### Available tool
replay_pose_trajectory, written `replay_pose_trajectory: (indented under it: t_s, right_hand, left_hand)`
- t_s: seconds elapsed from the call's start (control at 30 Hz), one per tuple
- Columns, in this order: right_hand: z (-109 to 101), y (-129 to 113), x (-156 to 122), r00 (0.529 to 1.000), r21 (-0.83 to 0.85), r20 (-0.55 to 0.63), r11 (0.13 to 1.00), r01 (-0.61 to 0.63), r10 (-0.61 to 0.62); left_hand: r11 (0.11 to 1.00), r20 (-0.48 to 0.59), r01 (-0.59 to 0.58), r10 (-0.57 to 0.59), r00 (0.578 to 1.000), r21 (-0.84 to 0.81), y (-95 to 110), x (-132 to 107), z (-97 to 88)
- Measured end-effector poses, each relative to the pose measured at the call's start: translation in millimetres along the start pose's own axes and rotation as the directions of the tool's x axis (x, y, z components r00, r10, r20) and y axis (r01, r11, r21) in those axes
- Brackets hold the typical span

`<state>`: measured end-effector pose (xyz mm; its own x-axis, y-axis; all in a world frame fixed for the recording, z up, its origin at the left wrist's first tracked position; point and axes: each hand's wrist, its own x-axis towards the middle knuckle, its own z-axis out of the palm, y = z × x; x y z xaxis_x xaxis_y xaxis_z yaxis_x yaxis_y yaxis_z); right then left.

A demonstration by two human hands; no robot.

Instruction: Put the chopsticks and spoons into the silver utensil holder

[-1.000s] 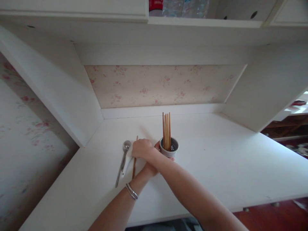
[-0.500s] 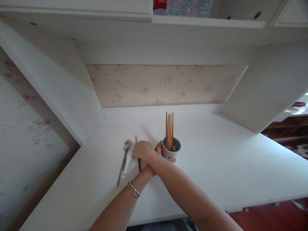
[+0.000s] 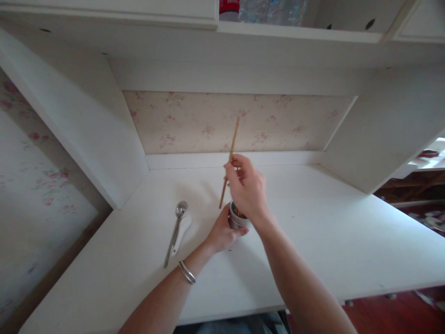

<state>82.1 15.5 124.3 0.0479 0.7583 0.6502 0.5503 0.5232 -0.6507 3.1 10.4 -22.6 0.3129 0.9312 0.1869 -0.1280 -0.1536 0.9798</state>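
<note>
My left hand is wrapped around a small metal cup standing on the white counter. Several wooden chopsticks stand in the cup, mostly hidden behind my right hand. That hand pinches a wooden chopstick, tilted with its top leaning right, its lower tip just above and left of the cup's rim. To the left lie metal spoons, overlapping so that I cannot tell their number, and a white spoon beside them.
The white counter runs between side panels, with a flowered back wall behind it. Overhead is a cabinet shelf holding clear plastic bottles and a red-labelled item.
My right hand has lifted the chopstick off the counter beside the white spoon and carried it up and right, over the cup. My arms are no longer crossed. The left hand still holds the cup.
</note>
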Motion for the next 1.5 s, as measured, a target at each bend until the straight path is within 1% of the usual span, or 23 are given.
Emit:
replay_pose_trajectory:
  t_s: [0.07, 0.13, 0.23, 0.33, 0.4, 0.5, 0.6, 0.73, 0.8, 0.87, 0.97, 1.03, 1.1, 1.13, 1.2, 1.27, 1.4, 1.43, 1.5]
  right_hand:
    - [-21.3, 20.1, 8.4, 0.992, 0.022, -0.11, 0.998, -0.059, 0.061]
    - [-35.4, 44.9, 11.5, 0.982, 0.002, -0.156, 0.994, -0.107, 0.106]
    - [-42.5, 79.0, 3.8, 0.974, -0.042, -0.14, 0.982, -0.186, 0.179]
    - [-36.5, 99.1, -12.4, 0.965, -0.078, -0.083, 0.964, -0.256, 0.25]
    - [-29.0, 104.0, -22.6, 0.961, -0.102, -0.027, 0.956, -0.275, 0.274]
    - [-18.2, 104.0, -33.4, 0.955, -0.124, 0.053, 0.951, -0.283, 0.291]
    - [-12.3, 102.8, -39.5, 0.941, -0.076, 0.063, 0.942, -0.326, 0.331]
    - [-12.2, 104.7, -45.3, 0.92, 0.011, 0.076, 0.922, -0.386, 0.384]
    - [-13.9, 106.7, -49.4, 0.915, 0.083, 0.112, 0.914, -0.397, 0.388]
    - [-16.2, 108.7, -55.6, 0.911, 0.211, 0.174, 0.89, -0.405, 0.373]
    - [-19.6, 111.0, -68.6, 0.893, 0.412, 0.321, 0.803, -0.431, 0.315]
    - [-20.2, 112.5, -77.6, 0.866, 0.476, 0.415, 0.745, -0.467, 0.278]
    - [-18.2, 114.5, -84.6, 0.848, 0.491, 0.459, 0.719, -0.492, 0.267]
    - [-16.3, 115.9, -87.1, 0.848, 0.492, 0.457, 0.718, -0.492, 0.269]
    - [-11.5, 119.2, -90.0, 0.866, 0.481, 0.417, 0.741, -0.468, 0.276]
    - [-7.1, 122.2, -91.2, 0.885, 0.458, 0.373, 0.774, -0.437, 0.279]
    - [-3.3, 125.0, -91.9, 0.89, 0.452, 0.369, 0.785, -0.423, 0.268]
    - [-3.3, 125.2, -92.1, 0.891, 0.453, 0.366, 0.785, -0.423, 0.269]
    - [-3.3, 125.5, -92.6, 0.893, 0.434, 0.353, 0.797, -0.421, 0.279]
  left_hand:
    - [0.999, 0.007, -0.025, 0.025, 1.0, -0.036, -2.1, -0.1, 1.5]
    - [0.998, 0.011, -0.033, 0.034, 0.999, -0.057, -3.7, 0.1, 1.6]
    - [0.997, 0.022, -0.019, 0.021, 1.0, -0.07, -4.2, 0.5, 0.5]
    - [0.998, 0.021, 0.003, -0.001, 1.0, -0.066, -5.2, 1.3, 0.2]
    - [0.998, 0.015, 0.001, 0.0, 1.0, -0.062, -6.8, 1.8, 0.4]
    - [0.997, 0.019, -0.02, 0.022, 1.0, -0.069, -8.6, 1.9, 0.9]
    - [0.996, 0.026, -0.036, 0.038, 0.999, -0.076, -8.3, 1.5, 1.2]
    - [0.997, 0.022, -0.039, 0.041, 0.999, -0.066, -6.8, 1.1, 0.7]
    - [0.997, 0.027, -0.039, 0.041, 0.999, -0.062, -5.4, 0.7, 0.2]
    - [0.998, 0.033, -0.037, 0.039, 0.999, -0.057, -2.7, -0.1, 0.3]
    - [0.998, 0.039, -0.042, 0.044, 0.998, -0.054, 3.8, -2.0, 2.4]
    - [0.997, 0.041, -0.072, 0.074, 0.996, -0.041, 7.4, -3.0, 4.4]
    - [0.995, 0.028, -0.095, 0.095, 0.995, 0.002, 8.2, -3.4, 5.5]
    - [0.995, 0.009, -0.096, 0.096, 0.995, 0.038, 7.4, -3.4, 5.4]
    - [0.986, -0.042, -0.082, 0.089, 0.995, 0.142, 4.8, -3.7, 3.6]
    - [0.958, -0.082, -0.082, 0.108, 0.991, 0.274, 3.2, -5.8, 0.5]
    - [0.832, -0.036, -0.15, 0.2, 0.979, 0.534, 11.2, -19.3, -9.4]
    - [0.798, -0.038, -0.141, 0.202, 0.979, 0.586, 15.5, -24.0, -13.8]
    - [0.737, -0.09, -0.065, 0.169, 0.982, 0.672, 25.8, -32.8, -27.4]
